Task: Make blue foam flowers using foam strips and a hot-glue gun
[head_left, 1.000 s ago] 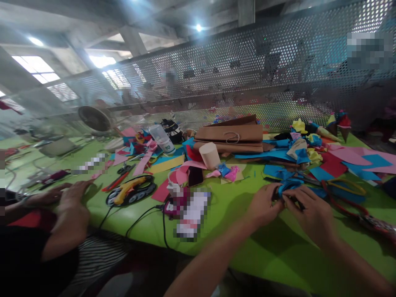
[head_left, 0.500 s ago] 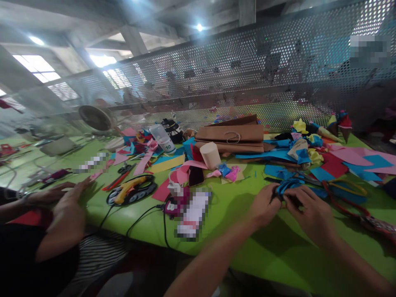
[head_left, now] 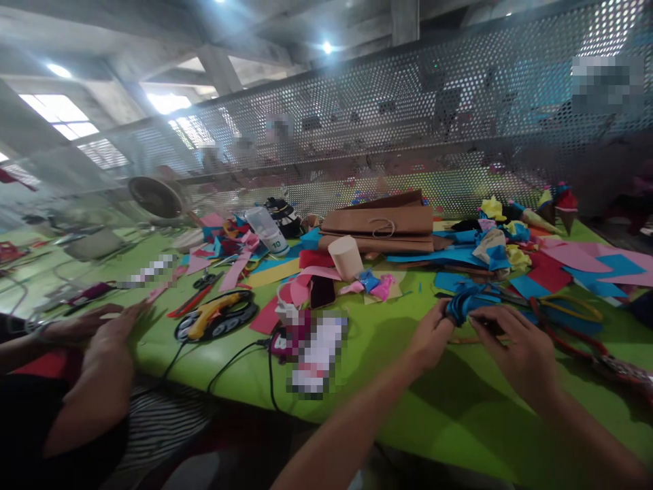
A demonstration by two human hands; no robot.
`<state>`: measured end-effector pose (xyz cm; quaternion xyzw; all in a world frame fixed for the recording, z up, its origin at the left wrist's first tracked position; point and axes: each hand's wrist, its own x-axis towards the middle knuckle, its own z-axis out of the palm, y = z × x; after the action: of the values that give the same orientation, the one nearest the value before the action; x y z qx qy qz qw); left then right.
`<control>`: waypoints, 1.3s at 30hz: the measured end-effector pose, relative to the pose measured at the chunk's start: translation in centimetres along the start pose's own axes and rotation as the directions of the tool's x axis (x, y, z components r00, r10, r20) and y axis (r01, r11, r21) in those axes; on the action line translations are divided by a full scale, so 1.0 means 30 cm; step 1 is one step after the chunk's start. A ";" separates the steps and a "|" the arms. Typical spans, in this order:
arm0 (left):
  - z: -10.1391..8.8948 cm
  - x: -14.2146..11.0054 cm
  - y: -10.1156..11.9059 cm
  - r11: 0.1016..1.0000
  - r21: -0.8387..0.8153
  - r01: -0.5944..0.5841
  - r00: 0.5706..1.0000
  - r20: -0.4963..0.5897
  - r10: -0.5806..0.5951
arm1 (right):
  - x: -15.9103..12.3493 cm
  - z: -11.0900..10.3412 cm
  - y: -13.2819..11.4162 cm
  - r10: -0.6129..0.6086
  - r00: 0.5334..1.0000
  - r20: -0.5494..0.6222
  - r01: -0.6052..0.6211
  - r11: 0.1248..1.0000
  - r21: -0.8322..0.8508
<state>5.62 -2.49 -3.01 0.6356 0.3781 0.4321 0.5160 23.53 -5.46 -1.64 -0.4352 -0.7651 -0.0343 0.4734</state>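
Note:
A crumpled, folded blue paper piece [head_left: 460, 303] is in my left hand [head_left: 433, 335], gripped between thumb and fingers. My right hand [head_left: 523, 350] is at its right side, fingers pinched together close to the paper's lower edge. Whether those fingertips hold a part of it is hidden. Behind the hands lie blue paper scraps and dark scissors-like blades, partly covered. To the right, a yellow loop [head_left: 574, 307] and a red cord [head_left: 556, 337] rest on the green table [head_left: 388, 381].
Left of my hands are a phone [head_left: 320, 354], a purple power strip [head_left: 283, 344], a yellow and black corded tool [head_left: 214, 316] and a cream cylinder [head_left: 345, 257]. Brown paper [head_left: 377, 228] lies behind. A co-worker's hands [head_left: 109, 327] are at far left.
My right hand has drawn slightly away from my left, rightward. The blue paper has tilted and shows more of its folds, still in my left hand.

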 end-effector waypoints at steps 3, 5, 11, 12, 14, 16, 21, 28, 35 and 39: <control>-0.002 0.001 -0.003 1.000 -0.009 0.008 1.000 -0.014 -0.008 | 0.001 -0.001 0.001 0.020 1.000 -0.001 -0.020 0.999 0.030; -0.001 -0.001 -0.002 1.000 -0.016 0.003 1.000 -0.007 -0.004 | 0.002 0.003 -0.004 -0.014 1.000 0.012 0.014 1.000 0.018; 0.003 -0.008 0.002 0.999 -0.032 -0.007 1.000 -0.009 0.006 | -0.008 0.019 -0.011 -0.060 0.998 0.030 0.062 0.996 -0.069; 0.003 -0.009 0.001 1.000 -0.026 -0.006 1.000 -0.007 0.006 | -0.009 0.021 -0.010 -0.063 0.998 0.030 0.065 0.995 -0.078; 0.004 -0.008 -0.003 1.000 -0.021 -0.001 1.000 -0.004 0.001 | -0.011 0.022 -0.009 -0.077 0.997 0.033 0.079 0.993 -0.090; 0.005 -0.007 -0.009 0.999 -0.034 -0.004 1.000 -0.008 0.003 | -0.011 0.023 -0.008 -0.092 0.995 0.038 0.096 0.990 -0.102; 0.007 0.001 -0.024 0.998 -0.066 0.014 1.000 -0.010 -0.015 | -0.006 0.022 -0.011 -0.139 0.989 0.049 0.145 0.974 -0.173; 0.001 0.003 -0.013 0.989 -0.122 0.079 0.997 0.019 -0.077 | -0.003 0.016 -0.006 -0.212 0.975 0.065 0.222 0.948 -0.227; -0.004 0.001 0.005 0.998 -0.051 0.047 0.999 0.018 -0.046 | -0.004 0.013 -0.006 -0.138 0.989 0.046 0.143 0.979 -0.144; -0.003 0.005 0.001 0.998 0.013 0.068 0.998 0.001 -0.068 | -0.004 0.016 -0.010 -0.092 0.996 0.007 0.092 0.990 -0.105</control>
<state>5.59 -2.33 -2.95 0.6258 0.4019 0.4116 0.5266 23.00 -5.50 -1.88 -0.4236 -0.7820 -0.0958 0.4471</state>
